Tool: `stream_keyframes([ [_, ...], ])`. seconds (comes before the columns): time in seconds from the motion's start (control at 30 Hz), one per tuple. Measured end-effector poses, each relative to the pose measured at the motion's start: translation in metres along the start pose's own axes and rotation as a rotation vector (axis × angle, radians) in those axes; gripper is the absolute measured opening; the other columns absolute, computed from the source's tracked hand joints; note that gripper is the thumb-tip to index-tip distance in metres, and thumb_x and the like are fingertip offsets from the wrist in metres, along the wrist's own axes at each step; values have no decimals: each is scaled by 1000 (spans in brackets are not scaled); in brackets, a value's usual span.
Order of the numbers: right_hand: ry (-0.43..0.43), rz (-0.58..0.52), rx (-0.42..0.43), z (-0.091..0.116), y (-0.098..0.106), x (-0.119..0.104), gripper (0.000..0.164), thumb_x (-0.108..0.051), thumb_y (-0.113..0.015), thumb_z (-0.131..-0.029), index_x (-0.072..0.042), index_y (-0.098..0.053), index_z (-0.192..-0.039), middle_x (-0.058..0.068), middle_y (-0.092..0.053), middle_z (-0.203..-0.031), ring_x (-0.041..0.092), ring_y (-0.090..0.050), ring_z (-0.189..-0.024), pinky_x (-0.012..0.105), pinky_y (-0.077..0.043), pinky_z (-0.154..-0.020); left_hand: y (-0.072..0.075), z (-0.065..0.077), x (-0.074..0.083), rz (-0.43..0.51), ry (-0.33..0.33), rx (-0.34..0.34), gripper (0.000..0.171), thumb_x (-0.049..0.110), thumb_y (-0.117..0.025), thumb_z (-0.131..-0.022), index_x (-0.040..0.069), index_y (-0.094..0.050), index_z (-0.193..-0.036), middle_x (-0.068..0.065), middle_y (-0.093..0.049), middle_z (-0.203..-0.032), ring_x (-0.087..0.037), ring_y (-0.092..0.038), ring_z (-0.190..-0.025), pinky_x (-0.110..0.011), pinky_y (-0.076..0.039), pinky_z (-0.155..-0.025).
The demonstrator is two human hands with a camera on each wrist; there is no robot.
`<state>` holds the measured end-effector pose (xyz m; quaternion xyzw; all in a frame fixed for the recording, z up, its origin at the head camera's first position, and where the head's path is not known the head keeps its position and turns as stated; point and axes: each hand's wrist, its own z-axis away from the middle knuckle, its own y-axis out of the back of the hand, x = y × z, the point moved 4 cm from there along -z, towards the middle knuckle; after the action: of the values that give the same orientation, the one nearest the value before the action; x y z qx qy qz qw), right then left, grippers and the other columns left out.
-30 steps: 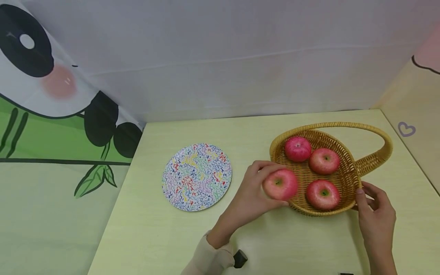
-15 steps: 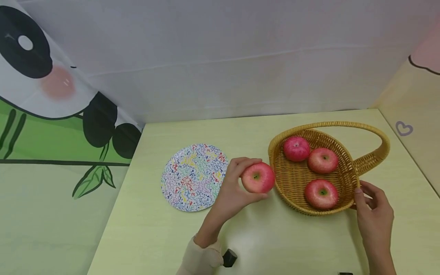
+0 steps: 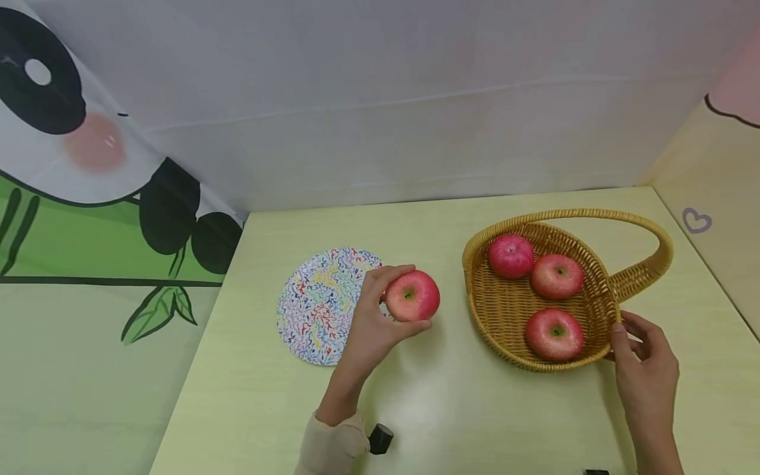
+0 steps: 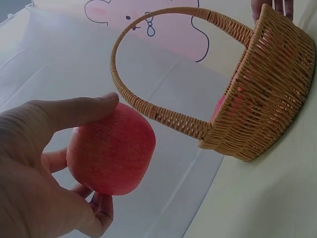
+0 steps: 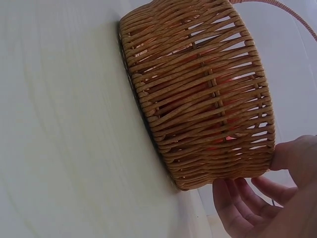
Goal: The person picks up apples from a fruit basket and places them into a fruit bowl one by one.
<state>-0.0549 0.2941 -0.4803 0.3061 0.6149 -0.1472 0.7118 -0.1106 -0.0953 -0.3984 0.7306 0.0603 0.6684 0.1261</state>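
Note:
My left hand (image 3: 375, 323) grips a red apple (image 3: 413, 295) between thumb and fingers, held above the table near the right edge of a round patterned mat (image 3: 320, 310). In the left wrist view the same apple (image 4: 113, 148) hangs clear of the wicker basket (image 4: 267, 84). With thumb and fingers my right hand (image 3: 646, 369) holds the near right rim of that basket (image 3: 493, 323). Inside lie three more apples: one at the back left (image 3: 511, 256), another beside it (image 3: 557, 276), and a third at the front (image 3: 555, 334).
The basket's arched handle (image 3: 594, 214) rises over its back and right side. A pale wall (image 3: 415, 145) stands behind the table (image 3: 475, 422). A small black object (image 3: 380, 439) shows beside the left sleeve (image 3: 332, 442).
My left hand has carried the apple out from over the basket's left rim, leftward to the mat's edge. The right hand stays on the basket, which has hardly shifted.

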Motion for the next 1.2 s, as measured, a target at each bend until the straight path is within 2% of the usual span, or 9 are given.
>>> stream_keyframes([
  [0.23,-27,-30,0,-1,1,3,32,-14,-66,-102,-11,-67,-133,-17,-66,-109,-4,-64,-78,11,-53,-56,16,-4,-12,-19,12,80,80,9,-97,-68,26,-64,-139,1,-50,-142,-19,-49,-132,-44,-56,-99],
  [0.4,-34,-18,4,-2,1,3,32,-15,-67,-102,-11,-67,-133,-18,-66,-109,-4,-64,-78,11,-53,-56,27,-5,-22,-41,40,120,80,10,-96,-69,24,-63,-140,1,-50,-144,-20,-48,-134,-46,-56,-101],
  [0.6,-38,-29,4,-2,1,4,32,-15,-67,-102,-11,-67,-133,-17,-66,-109,-4,-64,-78,11,-53,-56,41,-7,-31,-51,75,163,81,10,-96,-70,26,-62,-141,2,-49,-145,-21,-48,-135,-48,-55,-102],
  [0.83,-36,-42,6,-1,1,4,32,-14,-67,-101,-11,-67,-133,-16,-67,-109,-4,-64,-77,11,-53,-56,56,-12,-43,-52,122,207,80,10,-95,-71,36,-61,-139,4,-48,-147,-21,-47,-137,-49,-59,-99],
  [1.03,-39,-69,6,-1,0,3,31,-14,-68,-101,-10,-67,-132,-15,-67,-109,-3,-64,-77,11,-53,-56,68,-16,-50,-72,127,264,81,9,-94,-73,26,-59,-144,-3,-46,-148,-25,-47,-138,-53,-58,-102],
  [1.2,-35,-39,8,-1,0,2,32,-14,-67,-101,-10,-67,-133,-16,-66,-109,-3,-64,-77,11,-53,-56,78,-19,-59,-104,161,321,81,9,-93,-74,25,-58,-145,-8,-45,-150,-29,-46,-140,-55,-55,-106],
])
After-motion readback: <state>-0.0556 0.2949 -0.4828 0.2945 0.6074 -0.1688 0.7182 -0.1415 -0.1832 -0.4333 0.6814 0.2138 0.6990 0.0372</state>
